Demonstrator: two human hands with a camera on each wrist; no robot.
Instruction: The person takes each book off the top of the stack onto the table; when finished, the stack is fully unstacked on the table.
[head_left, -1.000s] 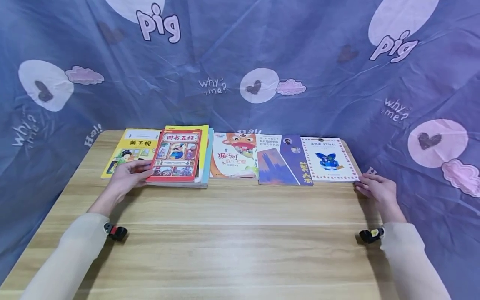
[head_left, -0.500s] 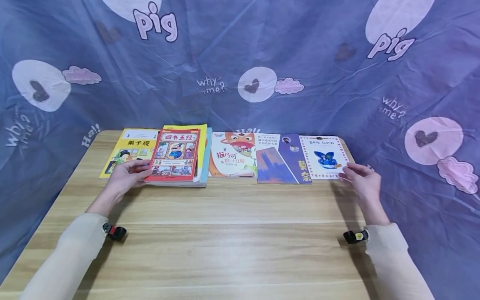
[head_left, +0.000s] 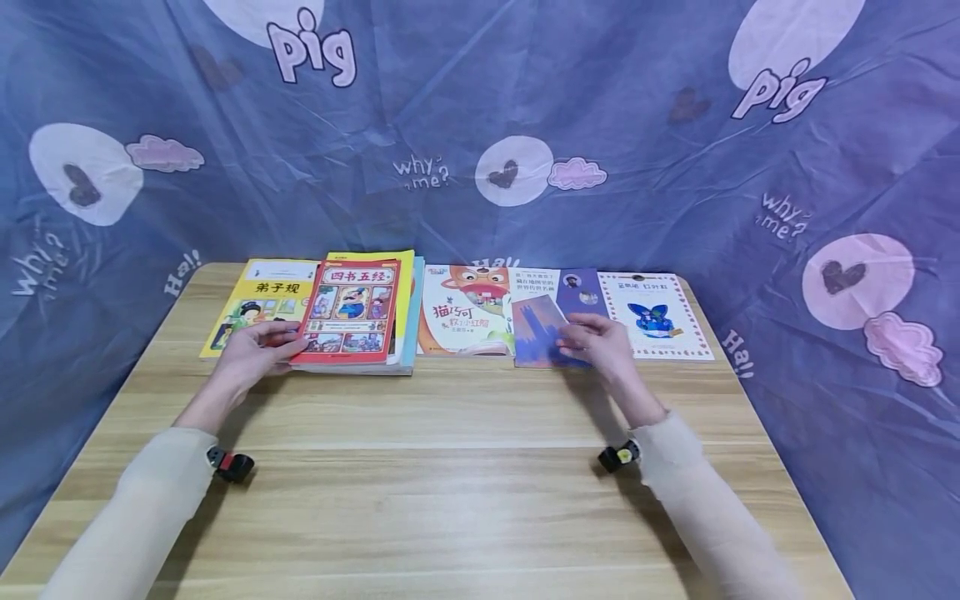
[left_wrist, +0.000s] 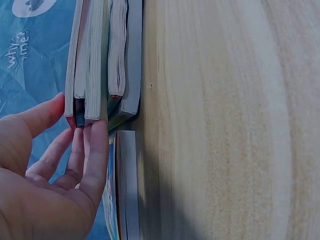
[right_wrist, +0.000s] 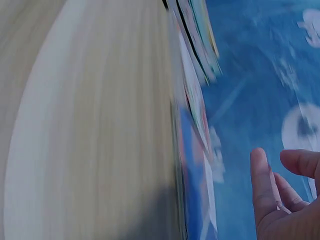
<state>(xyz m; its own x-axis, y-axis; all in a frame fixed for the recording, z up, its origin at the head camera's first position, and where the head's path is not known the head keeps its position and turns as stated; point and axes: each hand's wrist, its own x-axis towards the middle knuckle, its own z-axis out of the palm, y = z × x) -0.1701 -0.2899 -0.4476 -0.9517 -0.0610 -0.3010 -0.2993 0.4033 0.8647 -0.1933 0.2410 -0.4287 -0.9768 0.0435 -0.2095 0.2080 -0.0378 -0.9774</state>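
Wood-grained table [head_left: 450,500] fills the lower half of the head view, with a row of books along its far edge, against a blue printed cloth [head_left: 420,92]. Left of centre in that row is a pile: a red book [head_left: 351,312] on top, a yellow book [head_left: 407,271] showing beneath it, and a pale blue book [head_left: 413,312] sticking out at the right side.

At the pile's left side, the left hand [head_left: 255,354] pinches its upper layers — in the left wrist view, the thumb is at the red cover and the fingertips sit against the edges of the books below. How many it truly holds is hard to tell. Over the purple book [head_left: 534,337], right of centre, hangs the right hand [head_left: 603,346]; the blurred right wrist view shows its fingers apart, holding nothing.

As for progress, the piling looks partly done: several books are gathered into one uneven pile, its edges not lined up. Four others lie outside it — the comic-covered book [head_left: 251,308] at the far left of the row, the white cartoon book [head_left: 457,312] near the centre, the purple one, and the rabbit book [head_left: 652,317] at the right end. None of those four appears gripped.
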